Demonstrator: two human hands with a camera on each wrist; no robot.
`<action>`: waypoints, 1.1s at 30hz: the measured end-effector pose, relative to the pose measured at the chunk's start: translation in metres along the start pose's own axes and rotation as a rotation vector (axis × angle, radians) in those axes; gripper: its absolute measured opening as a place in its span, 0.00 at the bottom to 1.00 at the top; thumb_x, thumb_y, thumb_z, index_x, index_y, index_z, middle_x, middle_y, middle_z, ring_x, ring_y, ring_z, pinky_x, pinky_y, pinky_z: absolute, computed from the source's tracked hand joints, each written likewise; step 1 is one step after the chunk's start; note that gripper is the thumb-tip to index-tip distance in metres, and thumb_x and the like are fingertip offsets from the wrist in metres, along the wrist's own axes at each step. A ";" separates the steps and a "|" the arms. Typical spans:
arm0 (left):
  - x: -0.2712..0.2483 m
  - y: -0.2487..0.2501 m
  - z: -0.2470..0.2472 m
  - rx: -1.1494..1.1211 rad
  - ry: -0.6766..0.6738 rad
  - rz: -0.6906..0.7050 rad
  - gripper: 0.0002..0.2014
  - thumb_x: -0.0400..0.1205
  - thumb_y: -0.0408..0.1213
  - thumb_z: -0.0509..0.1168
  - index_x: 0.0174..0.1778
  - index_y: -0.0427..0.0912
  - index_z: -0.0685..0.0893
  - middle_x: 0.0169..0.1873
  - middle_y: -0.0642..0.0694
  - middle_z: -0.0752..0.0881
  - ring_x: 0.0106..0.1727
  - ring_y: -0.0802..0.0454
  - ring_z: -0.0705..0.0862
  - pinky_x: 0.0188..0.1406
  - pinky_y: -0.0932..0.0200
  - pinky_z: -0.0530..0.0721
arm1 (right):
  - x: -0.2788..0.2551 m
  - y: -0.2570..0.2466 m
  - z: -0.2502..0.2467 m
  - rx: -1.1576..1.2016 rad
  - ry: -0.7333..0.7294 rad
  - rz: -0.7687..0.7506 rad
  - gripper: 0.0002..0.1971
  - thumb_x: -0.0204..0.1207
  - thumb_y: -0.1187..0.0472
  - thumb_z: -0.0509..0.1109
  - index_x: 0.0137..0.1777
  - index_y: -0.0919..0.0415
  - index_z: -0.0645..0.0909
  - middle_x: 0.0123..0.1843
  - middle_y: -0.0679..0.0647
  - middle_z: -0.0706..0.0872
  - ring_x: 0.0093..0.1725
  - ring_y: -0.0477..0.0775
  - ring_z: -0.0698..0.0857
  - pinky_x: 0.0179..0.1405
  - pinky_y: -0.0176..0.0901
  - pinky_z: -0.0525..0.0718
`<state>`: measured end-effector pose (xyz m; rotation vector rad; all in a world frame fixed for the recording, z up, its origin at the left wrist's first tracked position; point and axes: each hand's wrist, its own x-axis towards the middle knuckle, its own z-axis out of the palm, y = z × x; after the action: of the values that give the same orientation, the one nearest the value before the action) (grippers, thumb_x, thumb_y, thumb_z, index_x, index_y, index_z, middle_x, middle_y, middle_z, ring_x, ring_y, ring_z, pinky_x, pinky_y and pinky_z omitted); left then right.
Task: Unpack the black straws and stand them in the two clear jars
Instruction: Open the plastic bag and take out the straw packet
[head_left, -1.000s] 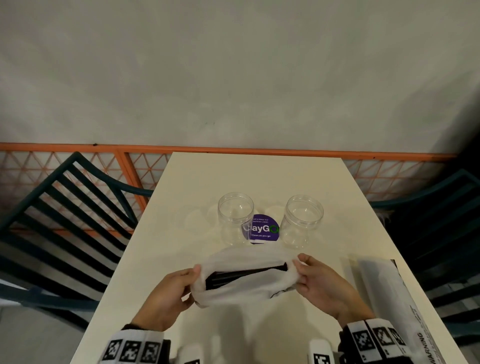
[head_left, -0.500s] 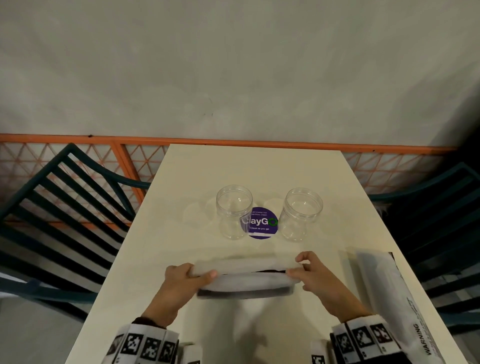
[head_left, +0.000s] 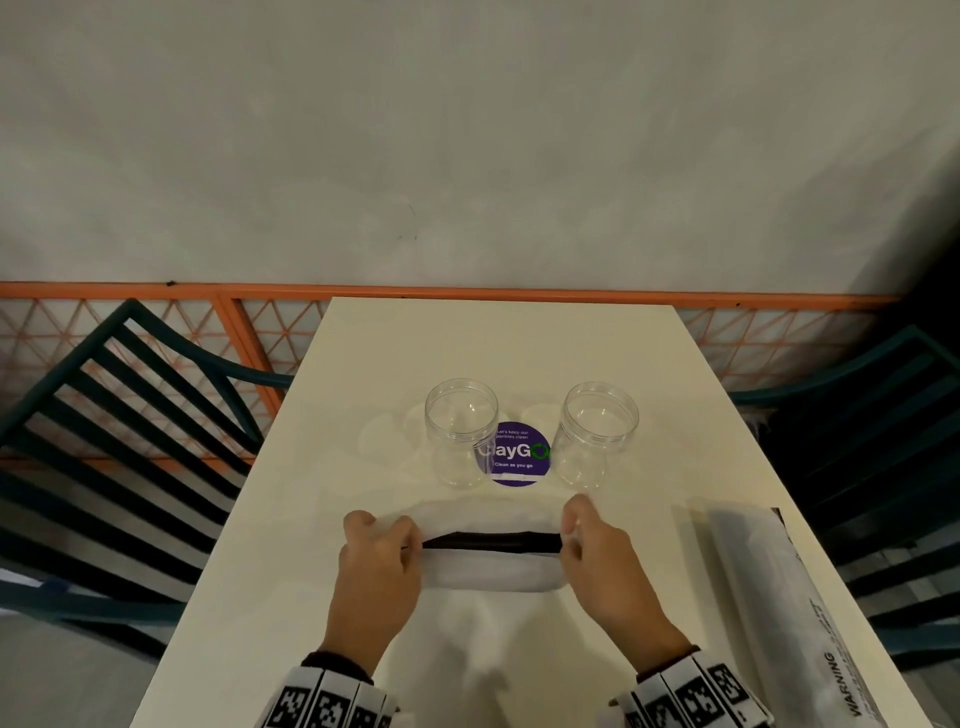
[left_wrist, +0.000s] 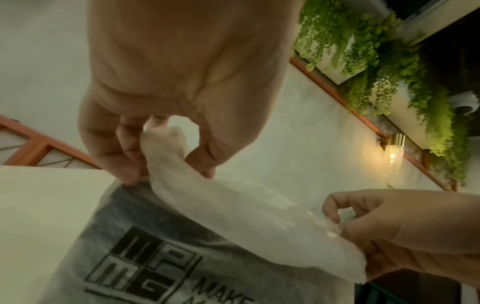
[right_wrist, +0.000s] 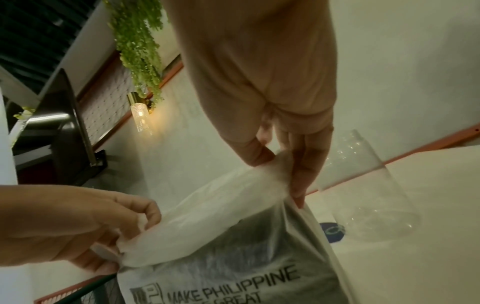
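While the bag (head_left: 491, 569) lies flat on the tabletop (head_left: 363, 364), the left hand (head_left: 379, 561) pinches the left corner of its mouth, so the thin plastic stays tight. Between the hands, the black straws (head_left: 491, 543) show as a dark strip inside the opening. The right hand (head_left: 597, 561) pinches the other corner, probably to pull the mouth wider. Behind the bag, the two jars (head_left: 461, 431) stand empty, near enough for loading.
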<state>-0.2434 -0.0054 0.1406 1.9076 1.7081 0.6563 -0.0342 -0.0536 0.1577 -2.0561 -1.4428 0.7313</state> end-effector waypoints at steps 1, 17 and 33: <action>0.001 0.002 0.000 -0.032 0.019 -0.061 0.02 0.76 0.34 0.65 0.40 0.43 0.84 0.47 0.44 0.68 0.37 0.38 0.80 0.44 0.49 0.83 | 0.000 -0.001 0.000 -0.037 -0.034 -0.024 0.09 0.77 0.72 0.57 0.44 0.56 0.70 0.32 0.50 0.75 0.33 0.51 0.75 0.29 0.36 0.69; 0.005 -0.003 -0.028 -0.108 -0.142 -0.007 0.29 0.76 0.22 0.58 0.71 0.52 0.73 0.54 0.49 0.68 0.49 0.48 0.77 0.49 0.59 0.80 | 0.007 -0.026 0.001 -0.221 0.017 -0.393 0.14 0.76 0.64 0.65 0.61 0.56 0.83 0.55 0.53 0.79 0.58 0.51 0.77 0.58 0.35 0.75; -0.006 0.045 -0.060 -0.336 -0.171 0.394 0.19 0.75 0.47 0.65 0.61 0.71 0.77 0.67 0.67 0.73 0.69 0.71 0.69 0.62 0.83 0.65 | 0.022 -0.085 0.013 -0.119 -0.235 -0.561 0.04 0.70 0.57 0.65 0.35 0.50 0.76 0.35 0.44 0.82 0.37 0.42 0.79 0.38 0.38 0.80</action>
<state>-0.2486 -0.0129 0.2158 1.9972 1.0476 0.8368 -0.0932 -0.0058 0.2038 -1.5511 -2.1140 0.6707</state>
